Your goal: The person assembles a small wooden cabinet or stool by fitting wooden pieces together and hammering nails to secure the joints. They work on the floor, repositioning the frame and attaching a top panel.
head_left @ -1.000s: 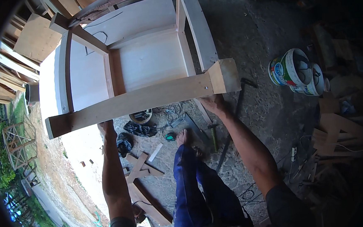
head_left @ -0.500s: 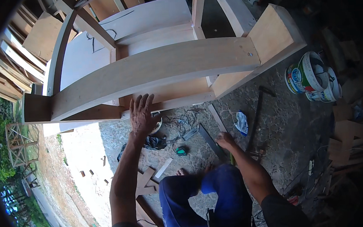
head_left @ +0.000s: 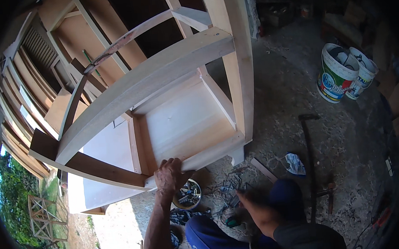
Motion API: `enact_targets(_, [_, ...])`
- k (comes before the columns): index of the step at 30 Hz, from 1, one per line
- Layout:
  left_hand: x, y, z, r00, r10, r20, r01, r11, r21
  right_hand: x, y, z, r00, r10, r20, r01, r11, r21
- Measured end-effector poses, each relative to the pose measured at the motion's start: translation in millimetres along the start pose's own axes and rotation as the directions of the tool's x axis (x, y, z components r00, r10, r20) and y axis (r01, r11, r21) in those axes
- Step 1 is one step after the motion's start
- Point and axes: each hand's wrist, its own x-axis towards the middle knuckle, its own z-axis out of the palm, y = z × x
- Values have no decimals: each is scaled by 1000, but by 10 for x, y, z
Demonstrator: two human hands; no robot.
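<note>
Our left hand (head_left: 168, 175) curls its fingers over the bottom rail of the rigid, likely heavy wooden frame (head_left: 160, 76); right hand (head_left: 255, 210) blurred, grip unclear.

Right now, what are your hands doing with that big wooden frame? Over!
Left hand gripping the wooden frame's lower rail, frame tipped up. Right hand blurred, low over scattered bits on the ground. Small round tin right beneath the frame.

Two labelled buckets (head_left: 342, 72), floor right

Bare forearms with no sleeves over them, left hand (head_left: 169, 175) and right hand (head_left: 258, 210) ungloved, dark grey short-sleeved shirt (head_left: 309, 238), bright blue trousers (head_left: 215, 237)
</note>
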Motion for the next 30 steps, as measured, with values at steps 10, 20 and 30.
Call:
enact_targets(10, [-231,-162,-32,990,-97,99,94,995,27,-930,-479,-495,770,-503,393,7,622,783])
enact_targets(20, [-313,87,232,897,47,-439,-87,994,-71,-2452,-1057,-2052,68,-998,-4,688,44,725])
enact_targets(30, [-670,291,699,901,71,-427,-137,983,-125,-3377,-2944,-2703,-595,-689,414,746,-665,-35])
